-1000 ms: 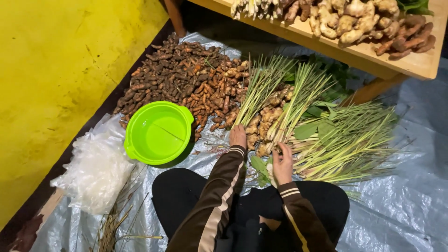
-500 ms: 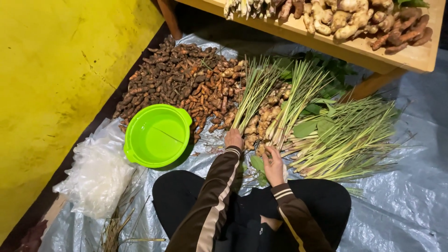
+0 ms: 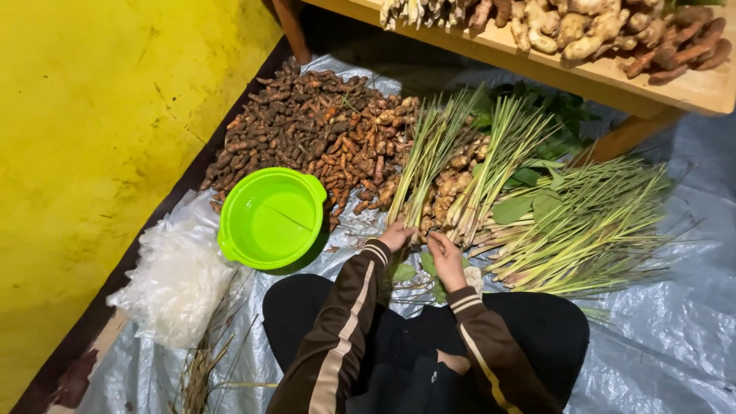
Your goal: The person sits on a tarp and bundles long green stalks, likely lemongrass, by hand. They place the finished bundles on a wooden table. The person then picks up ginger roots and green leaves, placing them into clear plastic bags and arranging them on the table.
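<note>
Both hands' grip (image 3: 422, 244) on lemongrass stalks (image 3: 426, 165)

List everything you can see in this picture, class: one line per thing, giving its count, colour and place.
turmeric roots: heap, brown-orange, upper left on sheet
basin: one, green, below the roots
lemongrass bundles: several, green, centre and right
ginger pieces: pile, tan, between stalks
plastic bags: pile, clear, left
tarp: one, grey, floor
wooden table: one, top, bearing roots
wall: yellow, left
left hand: at stalk bases
right hand: beside it
</note>
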